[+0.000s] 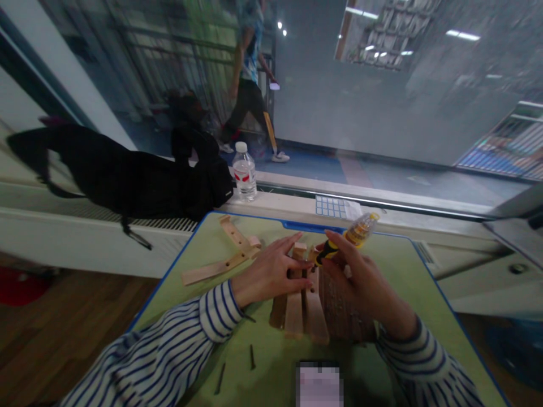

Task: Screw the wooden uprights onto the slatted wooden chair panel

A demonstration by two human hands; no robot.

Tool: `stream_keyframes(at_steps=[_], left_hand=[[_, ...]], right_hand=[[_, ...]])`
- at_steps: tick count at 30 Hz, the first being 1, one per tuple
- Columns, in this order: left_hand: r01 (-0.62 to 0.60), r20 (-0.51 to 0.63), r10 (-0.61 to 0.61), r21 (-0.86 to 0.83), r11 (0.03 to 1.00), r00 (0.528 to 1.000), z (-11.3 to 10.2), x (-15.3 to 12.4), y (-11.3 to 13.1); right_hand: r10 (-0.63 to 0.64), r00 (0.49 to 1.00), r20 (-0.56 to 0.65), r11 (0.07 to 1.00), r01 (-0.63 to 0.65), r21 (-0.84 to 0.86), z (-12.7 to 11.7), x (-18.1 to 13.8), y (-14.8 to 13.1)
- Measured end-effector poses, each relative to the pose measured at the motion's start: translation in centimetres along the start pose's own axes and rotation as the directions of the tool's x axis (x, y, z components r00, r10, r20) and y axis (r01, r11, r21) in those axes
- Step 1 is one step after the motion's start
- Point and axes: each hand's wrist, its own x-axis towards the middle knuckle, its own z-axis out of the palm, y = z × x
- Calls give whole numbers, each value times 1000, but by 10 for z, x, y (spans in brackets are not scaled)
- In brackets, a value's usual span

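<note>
My left hand (278, 270) rests over two light wooden strips (294, 314), its thumb and fingers bracing them near their far ends. Drilled holes show in the right-hand strip. My right hand (360, 280) grips a screwdriver (335, 246) with a black and yellow handle and a clear yellowish end. Its working end points down at the strips, close to my left fingertips; the exact contact is hidden. Beneath the strips lies a dark brown wooden block (343, 308). Left of my hands, a joined wooden piece with holes (237, 240) lies on the green tabletop (199, 325).
Two dark screws (251, 357) (220, 379) lie near the front. A water bottle (245, 172), a black bag (139, 175) and a blue-white gridded sheet (331, 207) are on the sill. A pixelated patch (319, 385) covers something at the front edge. Behind the glass, a person (250, 73) walks.
</note>
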Motion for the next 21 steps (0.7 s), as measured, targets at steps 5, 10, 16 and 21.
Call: stream_keyframes(at_steps=[5,10,16,21], left_hand=[[-17,10,17,10,1000,1000,1,0,-2],[-12,21,11,13,1000,1000,1,-1,-2],[-8,14,8,23,1000,1000,2,-1,-3],[-11,14,11,22,1000,1000,2,-1,-2]], right_hand=[[-1,1000,-30,1000,0,-19,1,0,2],[7,996,-88,999,-10,-35,6,0,5],[17,997,-74,1000,-18,-14,6,-2,6],[10,997,-77,1000,-11,-9,2,0,2]])
